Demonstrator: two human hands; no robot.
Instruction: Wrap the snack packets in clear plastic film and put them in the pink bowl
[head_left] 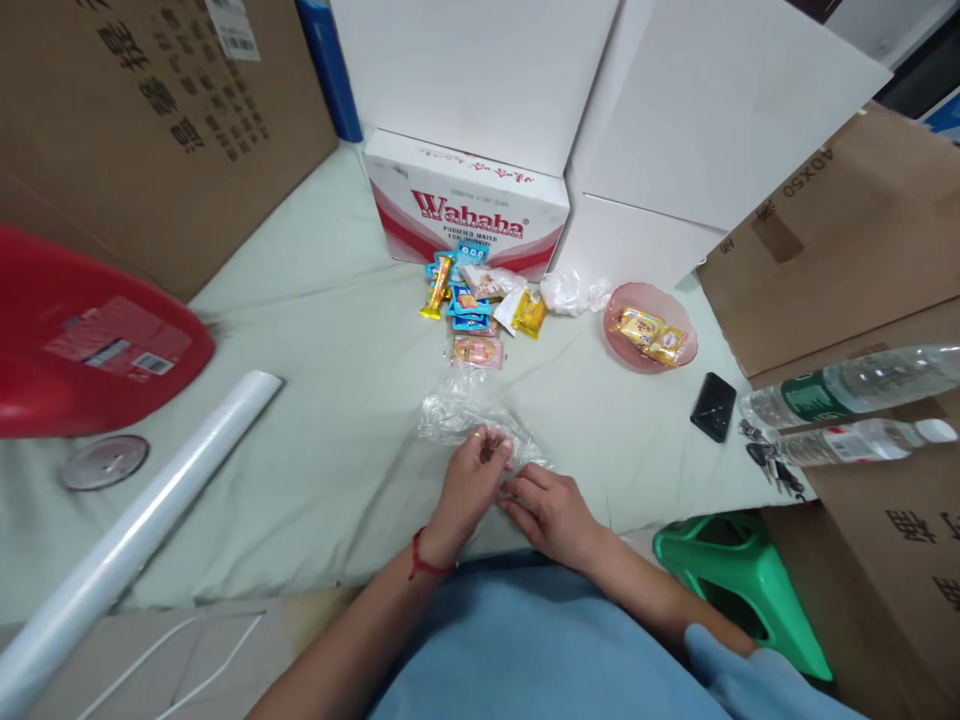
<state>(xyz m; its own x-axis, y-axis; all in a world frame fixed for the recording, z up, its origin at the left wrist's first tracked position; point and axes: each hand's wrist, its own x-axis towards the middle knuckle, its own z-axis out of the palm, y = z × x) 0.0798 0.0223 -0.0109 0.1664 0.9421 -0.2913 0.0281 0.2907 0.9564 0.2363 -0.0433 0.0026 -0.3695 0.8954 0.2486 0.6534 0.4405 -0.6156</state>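
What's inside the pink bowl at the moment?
At least two yellow packets lie in the bowl. They cover part of its bottom, so anything directly beneath them can't be seen.

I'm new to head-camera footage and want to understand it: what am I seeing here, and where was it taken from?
There is no machine here, just one person's bare hands. The single picture comes from a camera on that person's head, looking forward and down. The left hand, above a red bracelet, pinches a crinkled clear plastic bag. The right hand is close by; its grip is unclear. On the pale green cloth lie small colourful wrapped packets, a round translucent pink bowl holding yellow wrapped packets, and a long white roll.
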